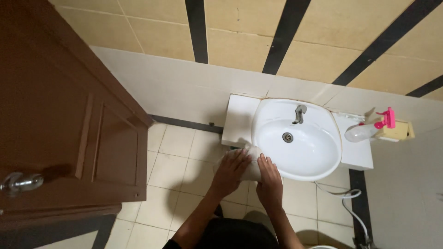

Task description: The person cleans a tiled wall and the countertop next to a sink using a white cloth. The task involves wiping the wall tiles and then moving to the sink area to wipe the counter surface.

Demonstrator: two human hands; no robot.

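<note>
A white washbasin [318,173] with a metal tap [300,113] and a round drain [287,137] sits in a white counter [237,120] against the wall. Both my hands are at the basin's front left rim. My left hand [229,171] lies flat, fingers spread, on a pale cloth [251,151] pressed against the rim. My right hand [269,177] rests right beside it, fingers together on the same cloth and the basin edge.
A brown wooden door [69,138] with a metal handle [20,182] stands open at the left. A clear spray bottle with a pink trigger [369,129] and a yellow sponge [397,131] lie on the counter's right end. A white hose [350,203] hangs below.
</note>
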